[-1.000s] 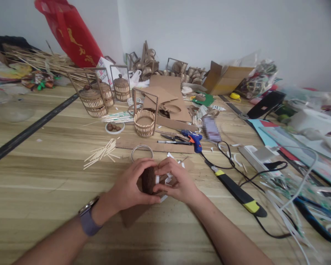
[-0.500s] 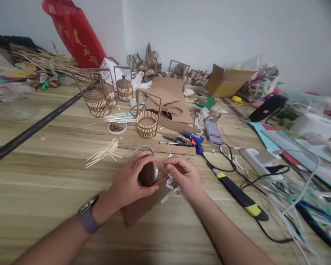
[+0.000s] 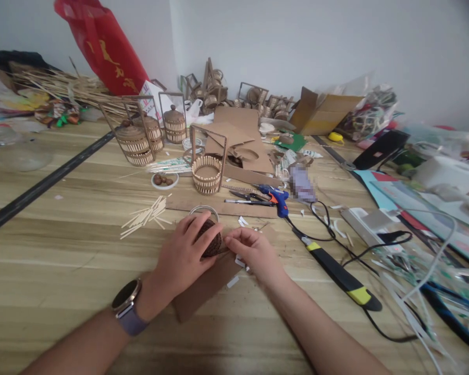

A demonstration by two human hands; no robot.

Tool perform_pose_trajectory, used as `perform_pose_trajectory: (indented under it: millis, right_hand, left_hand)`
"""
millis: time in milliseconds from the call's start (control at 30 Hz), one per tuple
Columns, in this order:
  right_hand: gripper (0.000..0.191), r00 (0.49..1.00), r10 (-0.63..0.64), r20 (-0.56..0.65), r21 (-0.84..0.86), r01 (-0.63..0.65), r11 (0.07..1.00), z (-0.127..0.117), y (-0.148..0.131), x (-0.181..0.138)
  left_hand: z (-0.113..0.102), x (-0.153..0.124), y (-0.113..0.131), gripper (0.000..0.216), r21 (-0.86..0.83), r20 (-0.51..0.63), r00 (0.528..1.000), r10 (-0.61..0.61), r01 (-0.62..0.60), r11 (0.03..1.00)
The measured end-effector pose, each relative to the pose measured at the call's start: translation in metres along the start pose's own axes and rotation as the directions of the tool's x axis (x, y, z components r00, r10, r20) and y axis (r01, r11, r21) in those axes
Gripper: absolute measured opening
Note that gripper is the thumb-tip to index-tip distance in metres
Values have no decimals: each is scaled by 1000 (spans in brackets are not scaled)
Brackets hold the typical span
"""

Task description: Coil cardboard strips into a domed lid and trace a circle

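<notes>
My left hand [image 3: 183, 255] lies over a small dark brown ribbed dome [image 3: 212, 244], fingers curled on its top and pressing it down onto a brown cardboard piece [image 3: 203, 289]. My right hand [image 3: 250, 250] is beside it on the right, fingers pinched at the dome's lower edge; what they pinch is too small to make out. Small white paper scraps [image 3: 240, 260] lie around the right hand. A clear tape ring [image 3: 204, 210] sits just beyond the left hand's fingertips.
A pile of wooden sticks [image 3: 146, 214] lies to the left. An open stick basket [image 3: 206, 174], scissors [image 3: 244, 195], a blue glue gun [image 3: 277, 200] and a black-and-yellow knife [image 3: 342, 273] sit behind and right. Cables [image 3: 375, 245] and clutter fill the right side.
The left hand turned the dome from edge-up to face-down on the cardboard. The right hand let go, moved off right, then came back to the dome's edge.
</notes>
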State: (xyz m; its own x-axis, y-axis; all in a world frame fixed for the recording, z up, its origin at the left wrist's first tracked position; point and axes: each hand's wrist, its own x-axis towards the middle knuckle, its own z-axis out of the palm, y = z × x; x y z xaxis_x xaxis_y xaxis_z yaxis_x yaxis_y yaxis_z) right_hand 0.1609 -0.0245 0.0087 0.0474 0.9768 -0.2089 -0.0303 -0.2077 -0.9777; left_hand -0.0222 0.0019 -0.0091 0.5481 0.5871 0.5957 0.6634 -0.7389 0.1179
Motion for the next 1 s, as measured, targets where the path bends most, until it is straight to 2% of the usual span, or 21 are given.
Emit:
perform_pose_trajectory:
  millis: [167, 333, 500, 1000]
  right_hand:
    - [24, 997, -69, -40, -90, 65, 994, 0, 1, -2]
    - [25, 1000, -5, -25, -23, 4, 1000, 1, -1, -4]
    - [24, 1000, -14, -28, 26, 15, 1000, 2, -1, -4]
    - [17, 994, -84, -75, -46, 81, 996, 7, 2, -6]
  left_hand:
    - [0, 0, 2, 45, 9, -35, 999, 34, -34, 999]
    - [-1, 1, 3, 43, 9, -46, 998, 50, -50, 999]
    - [-1, 0, 4, 40, 9, -61, 997, 47, -46, 999]
    - [-4, 2, 7, 39, 27, -78, 994, 82, -81, 996]
